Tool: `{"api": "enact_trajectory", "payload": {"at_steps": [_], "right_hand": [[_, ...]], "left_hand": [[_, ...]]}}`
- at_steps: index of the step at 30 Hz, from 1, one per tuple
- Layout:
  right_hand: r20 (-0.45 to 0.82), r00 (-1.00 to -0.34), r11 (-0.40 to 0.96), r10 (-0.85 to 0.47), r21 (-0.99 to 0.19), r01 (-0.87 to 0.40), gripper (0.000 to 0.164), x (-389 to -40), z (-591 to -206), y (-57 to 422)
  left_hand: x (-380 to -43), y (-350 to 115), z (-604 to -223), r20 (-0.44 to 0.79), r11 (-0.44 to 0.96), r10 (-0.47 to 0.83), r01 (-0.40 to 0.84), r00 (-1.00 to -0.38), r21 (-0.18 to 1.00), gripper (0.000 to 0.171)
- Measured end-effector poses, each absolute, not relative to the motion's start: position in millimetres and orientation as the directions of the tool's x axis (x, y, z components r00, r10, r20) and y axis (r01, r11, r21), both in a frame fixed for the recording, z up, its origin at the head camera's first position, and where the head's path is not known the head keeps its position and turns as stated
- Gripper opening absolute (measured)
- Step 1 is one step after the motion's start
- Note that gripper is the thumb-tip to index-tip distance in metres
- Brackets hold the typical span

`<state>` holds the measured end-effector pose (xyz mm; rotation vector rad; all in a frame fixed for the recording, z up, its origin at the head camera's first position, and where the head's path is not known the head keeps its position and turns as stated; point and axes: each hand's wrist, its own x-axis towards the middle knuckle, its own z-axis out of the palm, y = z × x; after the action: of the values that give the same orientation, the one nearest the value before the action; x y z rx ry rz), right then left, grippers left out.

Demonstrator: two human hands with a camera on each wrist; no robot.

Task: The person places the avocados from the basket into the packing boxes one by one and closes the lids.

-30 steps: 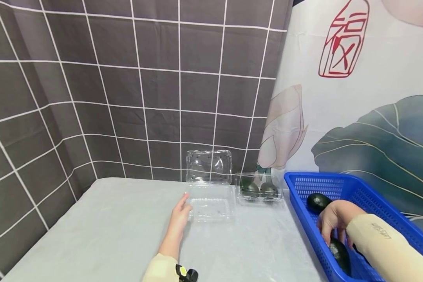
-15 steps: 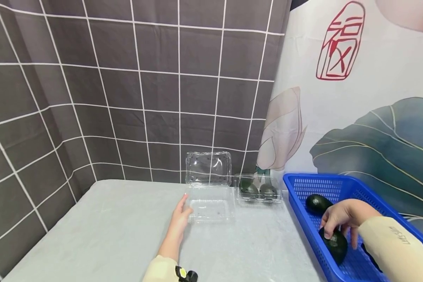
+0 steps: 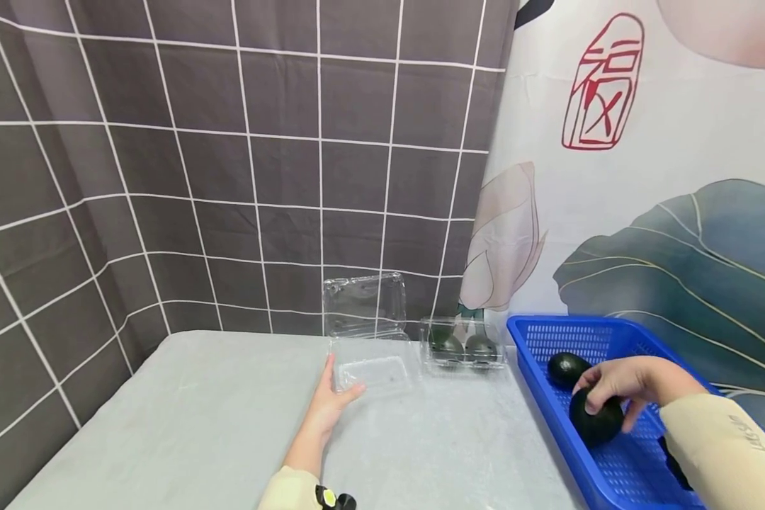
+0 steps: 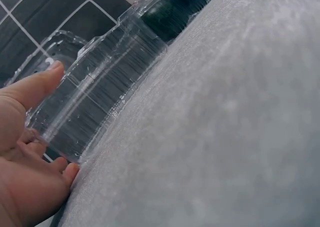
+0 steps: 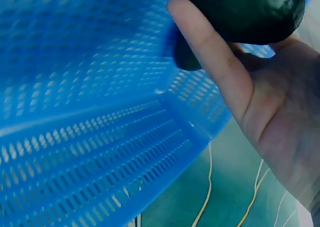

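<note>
My right hand (image 3: 618, 386) grips a dark green avocado (image 3: 596, 421) over the blue basket (image 3: 548, 418), with the thumb on its near side; the right wrist view shows the avocado (image 5: 250, 12) against the fingers. A second avocado (image 3: 567, 368) lies behind it in the basket. At the left edge of an open clear plastic clamshell box (image 3: 372, 375), my left hand (image 3: 328, 407) rests with index finger straight and thumb spread. In the left wrist view the thumb and fingertips of the left hand (image 4: 35, 147) are against the box wall (image 4: 95, 97). The box's lid (image 3: 365, 306) stands upright.
A closed clear clamshell box (image 3: 462, 347) with two avocados stands to the right of the open one, close to the basket. Behind the grey-covered table (image 3: 229, 425) hangs a dark gridded cloth (image 3: 242, 170); a printed white cloth (image 3: 676, 163) hangs behind the basket.
The right hand has taken hold of the avocado and lifted it from the basket floor. The open box has turned slightly at the left hand, whose thumb has spread toward it.
</note>
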<state>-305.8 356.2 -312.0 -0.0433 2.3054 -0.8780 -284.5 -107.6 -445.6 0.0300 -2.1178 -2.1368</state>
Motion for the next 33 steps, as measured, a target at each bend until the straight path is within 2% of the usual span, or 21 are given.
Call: {"api": "enact_trajectory", "payload": {"at_steps": [5, 8, 15, 22, 33], "right_hand": [[-0.48, -0.805, 0.661, -0.348, -0.735, 0.153, 0.039, -307.9, -302.1, 365.6], [-0.439, -0.806, 0.632, -0.396, -0.768, 0.108, 0.039, -309.9, -293.7, 368.7], [-0.4, -0.828, 0.716, -0.393, -0.698, -0.002, 0.049, -311.4, -273.1, 368.9], [-0.338, -0.843, 0.742, -0.419, -0.663, -0.102, 0.061, -311.6, -255.6, 357.3], [-0.286, -0.854, 0.749, -0.435, -0.641, -0.168, 0.064, -314.6, -237.2, 330.8]], "left_hand": [[-285.4, -106.8, -448.3, 0.098, 0.032, -0.126, 0.095, -0.987, 0.995, 0.093], [-285.9, -106.7, -448.2, 0.108, 0.042, -0.128, 0.103, -0.986, 0.994, 0.091], [-288.2, -106.9, -448.7, 0.125, 0.037, -0.136, 0.121, -0.983, 0.992, 0.087], [-288.6, -107.7, -448.9, 0.119, 0.057, -0.134, 0.112, -0.984, 0.992, 0.087], [-286.4, -107.1, -447.1, 0.118, 0.071, -0.134, 0.109, -0.984, 0.991, 0.086]]}}
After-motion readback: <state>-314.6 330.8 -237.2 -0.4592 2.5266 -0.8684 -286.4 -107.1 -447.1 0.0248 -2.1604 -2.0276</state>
